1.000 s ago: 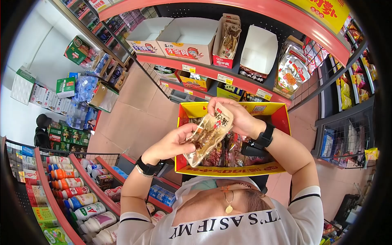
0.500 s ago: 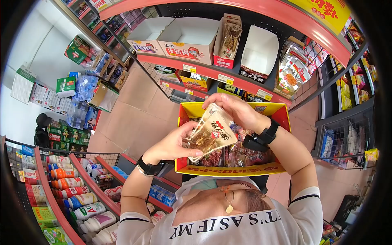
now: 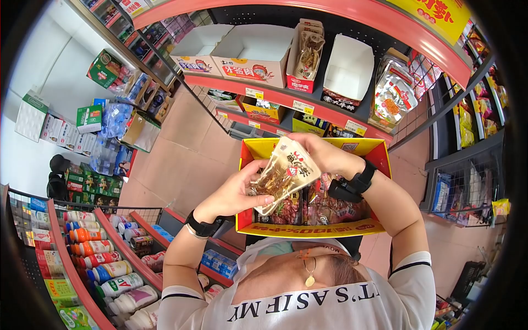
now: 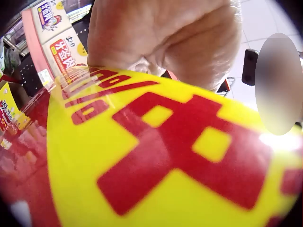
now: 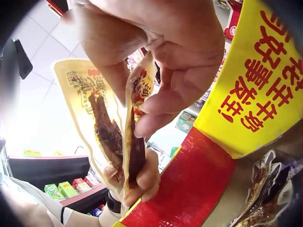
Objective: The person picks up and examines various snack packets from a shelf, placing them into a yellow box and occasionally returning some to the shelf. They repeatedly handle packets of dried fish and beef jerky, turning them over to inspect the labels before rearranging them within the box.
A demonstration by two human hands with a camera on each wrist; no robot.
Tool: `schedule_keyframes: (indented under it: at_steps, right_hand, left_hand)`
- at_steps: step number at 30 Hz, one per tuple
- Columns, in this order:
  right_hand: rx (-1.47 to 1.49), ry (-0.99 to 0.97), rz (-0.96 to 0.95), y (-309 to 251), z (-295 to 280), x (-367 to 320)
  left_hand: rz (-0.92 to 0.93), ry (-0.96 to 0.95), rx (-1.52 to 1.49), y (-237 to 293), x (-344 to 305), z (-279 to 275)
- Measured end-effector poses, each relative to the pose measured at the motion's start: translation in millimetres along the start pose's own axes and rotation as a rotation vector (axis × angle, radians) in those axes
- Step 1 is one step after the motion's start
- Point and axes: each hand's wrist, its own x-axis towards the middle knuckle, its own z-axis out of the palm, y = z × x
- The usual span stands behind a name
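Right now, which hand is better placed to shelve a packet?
Probably right: the right hand pinches a packet by its upper end and is nearer the shelf; the left hand grips the lower end.

Three cams: one up high, two tight in
Head cam's wide, looking forward and down at the yellow box (image 3: pixel 311 230). Left wrist cam's super close to that box's wall (image 4: pixel 170 146); right wrist cam peers close past the right hand (image 5: pixel 175 52) at packets (image 5: pixel 99 123). Head shares the packets with right wrist, shelf cartons (image 4: pixel 61 52) with left.
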Motion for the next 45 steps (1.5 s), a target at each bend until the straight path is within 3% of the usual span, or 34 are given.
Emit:
schedule_keyframes:
  at_steps: [3, 6, 9, 10, 12, 14, 19, 26, 30, 42, 44, 45]
  right_hand:
    - [0.011, 0.019, 0.100, 0.7, -1.2, 0.8]
    - [0.058, 0.104, 0.059, 4.9, -4.0, 2.0]
    - [-0.165, 0.228, -0.061, 5.1, -12.3, 2.2]
    - [-0.165, 0.228, -0.060, 2.0, -13.6, 1.8]
    - [0.081, 0.306, 0.046, -5.2, -16.2, 0.7]
    - [0.071, 0.301, -0.003, -7.3, -16.7, -0.7]
    - [0.105, 0.257, -0.034, -3.8, -16.5, -1.2]
    - [0.075, 0.314, 0.055, -16.2, -21.1, -4.4]
    - [0.040, 0.277, 0.043, -16.5, -26.1, -5.1]
    - [-0.043, -0.017, 0.120, -5.0, -21.8, -4.1]
    - [-0.045, -0.007, 0.118, -10.0, -20.0, -5.2]
    - [-0.102, 0.104, 0.078, -13.3, -19.5, -6.4]
  left_hand:
    - [-0.081, -0.018, -0.061, -1.1, -0.6, -0.1]
    - [0.015, 0.047, 0.007, 0.4, 0.5, 1.2]
    - [0.104, 0.108, 0.073, -7.2, 2.1, -1.1]
    - [0.088, 0.117, -0.029, -7.9, 2.5, -1.5]
    - [0.072, 0.126, -0.132, -7.7, 3.0, -2.6]
    - [0.000, 0.117, -0.202, -6.0, 2.2, -4.6]
    - [0.029, 0.138, -0.199, -5.5, 0.8, -4.1]
    - [0.051, 0.217, -0.274, -14.2, -0.3, -6.3]
    - [0.015, 0.153, -0.265, -10.9, 0.4, -11.3]
    - [0.101, 0.019, -0.026, -10.6, 1.3, -7.9]
    - [-0.011, 0.032, -0.154, -12.1, 1.1, -9.3]
    - [-0.011, 0.032, -0.154, -10.8, 1.4, -9.2]
